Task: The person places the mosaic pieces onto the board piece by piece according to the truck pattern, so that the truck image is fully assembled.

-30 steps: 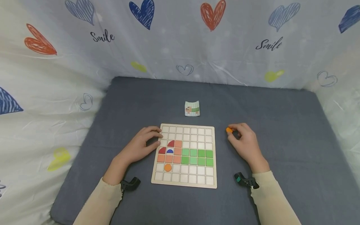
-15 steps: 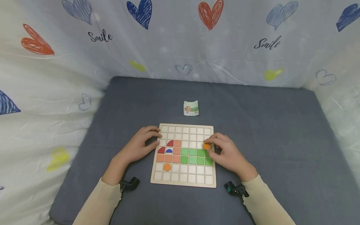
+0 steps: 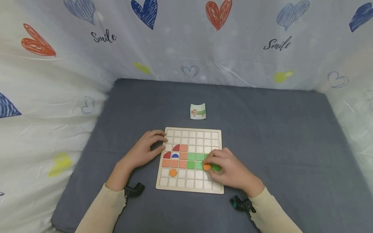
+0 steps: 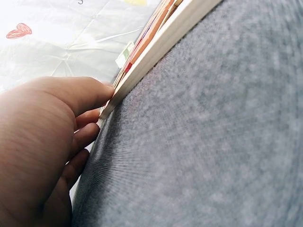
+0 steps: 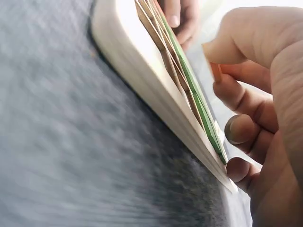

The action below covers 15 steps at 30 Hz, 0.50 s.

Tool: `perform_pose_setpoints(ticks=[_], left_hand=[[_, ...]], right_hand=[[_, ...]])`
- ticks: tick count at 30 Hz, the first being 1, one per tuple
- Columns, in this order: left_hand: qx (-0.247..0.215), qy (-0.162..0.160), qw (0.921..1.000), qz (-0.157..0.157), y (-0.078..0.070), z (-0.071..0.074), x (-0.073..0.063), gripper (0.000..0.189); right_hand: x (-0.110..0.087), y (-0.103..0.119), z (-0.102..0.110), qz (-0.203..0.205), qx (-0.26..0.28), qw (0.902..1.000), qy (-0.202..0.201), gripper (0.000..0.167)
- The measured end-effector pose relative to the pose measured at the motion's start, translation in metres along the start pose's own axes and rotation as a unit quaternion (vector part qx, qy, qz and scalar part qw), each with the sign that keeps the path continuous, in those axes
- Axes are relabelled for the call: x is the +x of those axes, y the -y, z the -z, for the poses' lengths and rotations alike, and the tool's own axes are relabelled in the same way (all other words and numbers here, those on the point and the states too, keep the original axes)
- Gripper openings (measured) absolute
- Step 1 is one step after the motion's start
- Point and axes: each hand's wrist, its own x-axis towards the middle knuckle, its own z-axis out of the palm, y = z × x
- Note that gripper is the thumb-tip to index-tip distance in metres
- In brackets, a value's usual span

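Observation:
A wooden grid board (image 3: 190, 190) lies on the grey surface, with red, salmon and green tiles in its middle rows. One orange disc (image 3: 173, 172) sits in a cell below the salmon row. Between thumb and fingertips my right hand (image 3: 230, 168) pinches a second orange disc (image 3: 207, 167), over the green tiles (image 3: 191, 165). That disc shows edge-on in the right wrist view, raised above the board. My left hand (image 3: 144, 147) rests its fingertips on the board's left edge, fingers loosely bent; in the left wrist view the thumb touches the board's side.
A small picture card (image 3: 198, 111) with a grid pattern lies behind the board. The grey padded surface (image 3: 262, 129) spreads around it. Behind and beside hangs a white curtain (image 3: 175, 48) with printed hearts. Both wrists wear black bands (image 3: 134, 190).
My right hand has carried the orange disc leftward and toward me, from the surface beside the board to above the green tiles. The left hand stays at the board's left edge.

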Motion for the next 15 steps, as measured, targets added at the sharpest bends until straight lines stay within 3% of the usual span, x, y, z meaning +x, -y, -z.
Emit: perform_pose_setpoints(ticks=[15], left_hand=[[-0.004, -0.003, 1.0000, -0.002, 0.000, -0.001, 0.001, 0.028]], right_hand=[[-0.012, 0.006, -0.006, 0.042, -0.024, 0.9988, 0.007, 0.021]])
